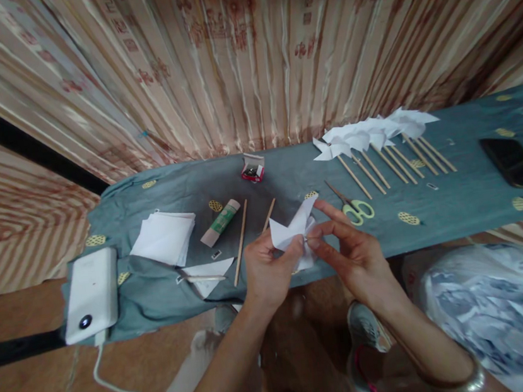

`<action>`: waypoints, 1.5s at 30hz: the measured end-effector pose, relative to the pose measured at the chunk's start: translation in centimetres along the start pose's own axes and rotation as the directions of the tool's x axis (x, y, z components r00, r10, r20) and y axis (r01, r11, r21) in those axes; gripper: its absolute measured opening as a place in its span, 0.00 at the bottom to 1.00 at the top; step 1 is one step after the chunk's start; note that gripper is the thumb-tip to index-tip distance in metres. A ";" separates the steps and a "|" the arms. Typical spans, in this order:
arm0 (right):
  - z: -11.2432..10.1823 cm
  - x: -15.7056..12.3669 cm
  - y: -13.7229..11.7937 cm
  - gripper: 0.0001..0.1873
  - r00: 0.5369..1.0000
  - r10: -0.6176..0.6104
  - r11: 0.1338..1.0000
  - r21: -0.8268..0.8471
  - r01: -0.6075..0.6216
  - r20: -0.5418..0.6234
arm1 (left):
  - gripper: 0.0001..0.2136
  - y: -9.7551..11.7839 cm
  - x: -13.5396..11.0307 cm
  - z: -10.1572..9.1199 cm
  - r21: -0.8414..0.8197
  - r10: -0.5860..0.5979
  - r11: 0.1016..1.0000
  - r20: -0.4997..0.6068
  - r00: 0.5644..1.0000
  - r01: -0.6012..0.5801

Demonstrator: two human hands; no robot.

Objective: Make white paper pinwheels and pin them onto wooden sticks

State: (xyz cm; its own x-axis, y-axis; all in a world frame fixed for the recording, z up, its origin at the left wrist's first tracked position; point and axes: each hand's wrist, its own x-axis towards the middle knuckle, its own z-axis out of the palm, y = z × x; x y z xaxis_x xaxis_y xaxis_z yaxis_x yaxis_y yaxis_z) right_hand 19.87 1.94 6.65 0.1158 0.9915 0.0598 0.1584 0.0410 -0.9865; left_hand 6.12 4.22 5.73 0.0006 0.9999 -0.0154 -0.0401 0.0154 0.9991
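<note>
A white paper pinwheel (292,233) is held above the near edge of the cloth-covered table. My left hand (267,265) grips its left side, the thumb near the centre. With thumb and fingertips my right hand (351,245) pinches at the pinwheel's middle; a small pin-like thing there is too small to make out clearly. Part of a wooden stick (269,214) shows behind the paper, and another stick (240,243) lies to the left. Green-handled scissors (356,208) rest just beyond my right hand. A small open red box (252,170) with dark, shiny bits stands farther back.
Finished pinwheels (359,136) on sticks lie in a row at the back right. On the left are stacked paper squares (164,236), a glue stick (220,223), a paper piece with a pencil-like tool (207,277) and a white device (91,293) with a cable. A phone (516,163) lies right.
</note>
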 end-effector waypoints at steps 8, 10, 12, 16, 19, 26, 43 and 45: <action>0.1 0.0 0.4 0.06 0.995 0.100 0.989 0.106 -0.103 0.027 | 0.08 -0.1 -0.2 -0.2 0.097 0.076 0.992 0.000 0.997 -0.075; 0.2 0.1 0.4 0.06 0.990 0.135 0.979 0.151 -0.139 0.032 | 0.07 0.0 -0.1 -0.2 0.117 0.104 0.988 0.007 0.995 -0.104; 0.2 0.1 0.4 0.06 0.986 0.162 0.968 0.191 -0.165 0.034 | 0.07 0.2 0.0 -0.2 0.133 0.123 0.983 0.013 0.992 -0.124; 0.4 0.3 0.1 0.07 0.978 0.208 0.943 0.260 -0.209 0.029 | 0.07 0.3 0.1 -0.2 0.129 0.106 0.986 0.015 0.994 -0.107; 0.4 0.4 0.0 0.08 0.969 0.240 0.912 0.329 -0.244 0.052 | 0.07 0.1 0.1 -0.2 0.088 0.076 0.993 0.033 0.997 -0.079; 0.5 0.6 0.3 0.10 0.951 0.275 0.853 0.422 -0.308 0.139 | 0.08 -0.5 0.3 -0.3 -0.076 -0.029 0.997 0.058 0.998 0.034; 0.8 1.0 0.0 0.13 0.965 0.248 0.891 0.370 -0.263 0.090 | 0.13 0.3 0.5 -0.1 -0.199 -0.216 0.956 0.012 0.976 0.214; 0.9 1.0 0.0 0.13 0.968 0.236 0.899 0.359 -0.252 0.090 | 0.13 0.3 0.6 -0.1 -0.200 -0.224 0.955 -0.003 0.975 0.219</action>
State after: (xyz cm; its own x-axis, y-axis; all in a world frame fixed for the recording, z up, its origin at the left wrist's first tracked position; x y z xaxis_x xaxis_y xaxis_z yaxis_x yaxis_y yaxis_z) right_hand 19.13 3.08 6.55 0.0609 0.9802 -0.1883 -0.2384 -0.1689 -0.9564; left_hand 5.96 4.82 5.98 0.0067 0.9711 -0.2385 -0.2377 0.2332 0.9429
